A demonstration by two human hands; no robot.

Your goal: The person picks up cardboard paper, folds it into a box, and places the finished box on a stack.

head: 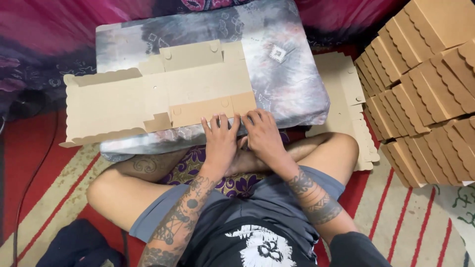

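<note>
A flat, unfolded cardboard box blank [163,96] lay spread across a grey patterned cushion [292,79], which served as a firm work surface raised above the seated person's crossed legs. Its near flap [213,111] sat at the cushion's six-o'clock edge, and both hands met there. The left hand [220,143] lay flat with fingers spread, its grip released and pressing on the flap's edge; the right hand [264,138], just beside it at three o'clock, also rested open, fingertips on the same edge, seemingly to hold the crease down. At three o'clock from the cushion another flat blank [346,109] waited on the striped rug [410,217], and beyond it stood stacks of folded boxes [425,84], within arm's reach.
</note>
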